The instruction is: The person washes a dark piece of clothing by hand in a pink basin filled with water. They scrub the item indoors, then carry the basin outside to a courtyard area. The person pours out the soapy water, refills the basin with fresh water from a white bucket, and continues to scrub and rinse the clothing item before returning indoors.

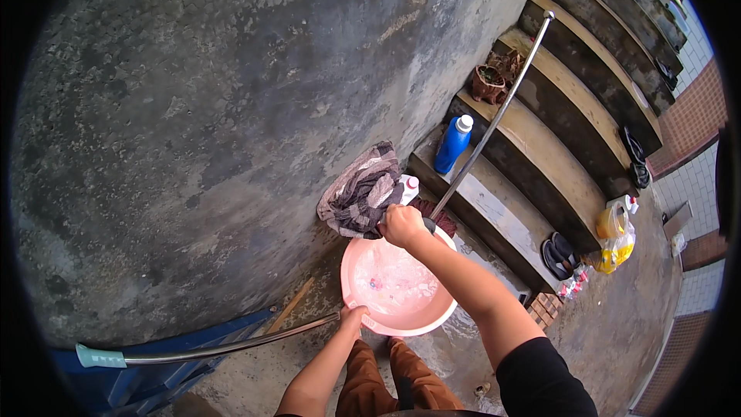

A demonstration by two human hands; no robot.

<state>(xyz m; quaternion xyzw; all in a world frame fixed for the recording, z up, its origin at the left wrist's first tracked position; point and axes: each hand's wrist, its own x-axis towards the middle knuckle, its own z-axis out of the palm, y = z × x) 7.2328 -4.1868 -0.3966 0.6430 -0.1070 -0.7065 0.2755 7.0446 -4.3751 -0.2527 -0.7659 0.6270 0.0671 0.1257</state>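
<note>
A pink plastic basin [356, 282] with soapy-looking water and a few small coloured spots sits in front of me, close to my feet. My left hand [356, 320] is closed on its near left rim. Over the far rim, my right hand [403, 225] is closed like a fist, and what lies inside its fingers is hidden. Just beyond that hand a brown checked cloth [363, 193] is heaped against the wall. A metal pole [502, 108] slants down to dark red mop strands [446, 221] behind my right wrist. Another pole [231, 345], with a light blue grip, ends behind my left wrist.
Concrete steps [532, 154] rise at the right, bearing a blue bottle [453, 144], a plant pot [489, 83] and dark slippers [557, 256]. A rough grey wall [193, 147] fills the left. Yellow bags [615, 247] and bricks [545, 307] lie by the steps.
</note>
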